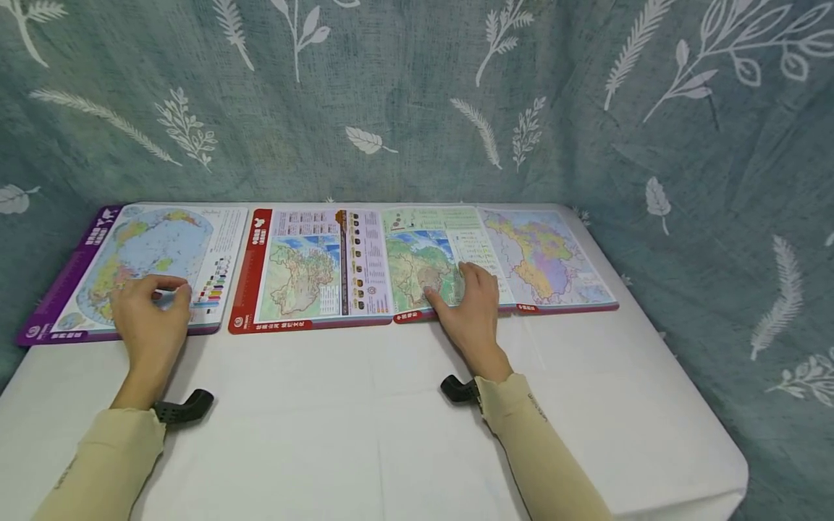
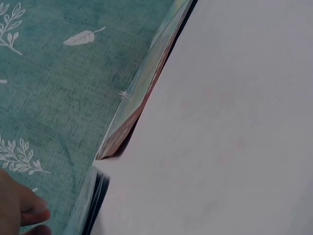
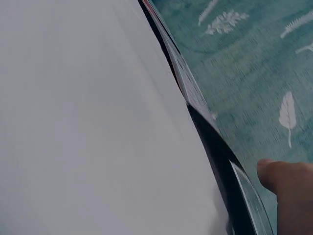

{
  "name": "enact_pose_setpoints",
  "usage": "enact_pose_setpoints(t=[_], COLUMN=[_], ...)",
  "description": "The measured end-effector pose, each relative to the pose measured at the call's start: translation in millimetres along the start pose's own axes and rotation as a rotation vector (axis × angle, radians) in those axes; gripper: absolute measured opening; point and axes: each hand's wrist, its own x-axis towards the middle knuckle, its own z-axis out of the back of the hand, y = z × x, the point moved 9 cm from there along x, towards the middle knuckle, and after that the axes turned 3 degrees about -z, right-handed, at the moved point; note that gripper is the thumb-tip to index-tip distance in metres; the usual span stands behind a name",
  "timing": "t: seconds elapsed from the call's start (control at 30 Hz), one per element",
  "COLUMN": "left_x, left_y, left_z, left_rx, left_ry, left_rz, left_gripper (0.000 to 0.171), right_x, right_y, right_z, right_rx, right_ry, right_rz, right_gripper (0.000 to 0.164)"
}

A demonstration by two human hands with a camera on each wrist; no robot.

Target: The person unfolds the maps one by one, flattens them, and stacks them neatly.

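Note:
My left hand [image 1: 148, 311] is over a purple-bordered world map [image 1: 163, 250] at the far left, its fingers loosely bent and nothing visible in them. Its thumb and a fingertip [image 2: 36, 210] show at the lower left of the left wrist view. On the lower part of a green relief map [image 1: 417, 253] rests my right hand [image 1: 472, 311], thumb spread from the fingers. The right wrist view catches only the thumb [image 3: 288, 181] beyond the map edge. Between the hands lies a red-bordered map [image 1: 306, 275]. Right of the relief map is a multicoloured map [image 1: 541, 253].
The maps lie in a row along the back of a white-covered table [image 1: 313, 420]. A teal curtain [image 1: 404, 94] with white leaf prints hangs right behind them. Black wrist devices [image 1: 185, 407] sit at both sleeve cuffs.

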Motion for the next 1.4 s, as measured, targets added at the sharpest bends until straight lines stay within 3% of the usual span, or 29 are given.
enact_pose_setpoints(t=[0.2, 0.5, 0.73, 0.97, 1.23, 1.4], left_x=[11.2, 23.3, 23.0, 18.6, 21.6, 26.3], left_y=[20.0, 56.2, 87.0, 110.2, 125.0, 128.3], left_z=[20.2, 46.3, 69.2, 75.9, 82.2, 85.3], left_rx=[0.008, 0.028, 0.029, 0.017, 0.018, 0.054], left_ry=[-0.078, -0.177, -0.263, -0.252, -0.208, -0.19], left_rz=[0.047, 0.232, 0.421, 0.615, 0.655, 0.621], left_gripper=[0.024, 0.033, 0.046, 0.057, 0.061, 0.059], right_x=[-1, -7, -19, -26, -36, -38], right_y=[38, 77, 110, 149, 190, 207], right_z=[-26, -61, -93, -122, -152, -166], right_rx=[-0.002, 0.012, 0.017, -0.022, -0.029, -0.053], right_ry=[0.031, 0.101, 0.217, 0.348, 0.379, 0.405], right_rz=[0.049, 0.108, 0.108, 0.154, 0.204, 0.188], right_gripper=[0.076, 0.076, 0.067, 0.074, 0.062, 0.057])
